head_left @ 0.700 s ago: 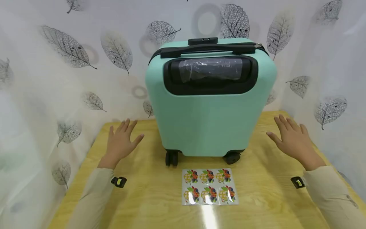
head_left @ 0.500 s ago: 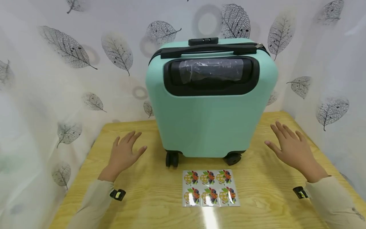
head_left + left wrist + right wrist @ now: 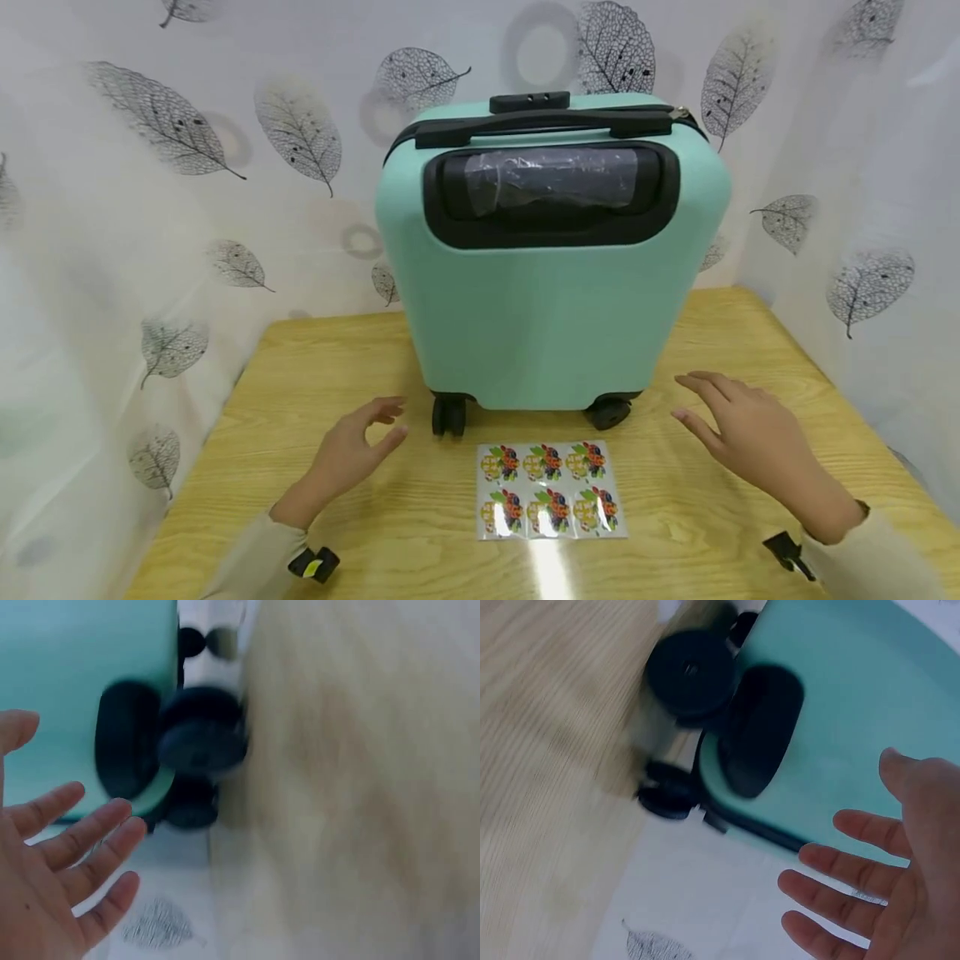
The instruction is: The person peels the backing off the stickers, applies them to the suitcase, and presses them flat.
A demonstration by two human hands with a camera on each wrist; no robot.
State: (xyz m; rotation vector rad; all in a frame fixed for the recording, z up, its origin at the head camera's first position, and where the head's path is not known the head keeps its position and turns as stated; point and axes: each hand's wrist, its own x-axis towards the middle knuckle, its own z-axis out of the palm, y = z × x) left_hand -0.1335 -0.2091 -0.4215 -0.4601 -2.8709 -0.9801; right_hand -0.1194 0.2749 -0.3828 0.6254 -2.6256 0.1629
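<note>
My left hand (image 3: 345, 458), fingers relaxed and parted, near mint-green hard-shell suitcase (image 3: 551, 325), upright on yellow wood-grain bench (image 3: 697, 533); glossy rectangular fruit-sticker sheet (image 3: 550, 490) (glare on bottom row) flat just before suitcase; my right hand (image 3: 765, 442), fingers loosely extended, apart from both.

The right hand (image 3: 911, 881) is at four o'clock, fingers spread toward ten, partly covering a mint-green suitcase (image 3: 855, 712) at two. Black wheels (image 3: 682, 679) sit between eight and twelve, wooden tabletop (image 3: 547, 697) at ten, leaf-printed white backdrop (image 3: 712, 900) at six.
</note>
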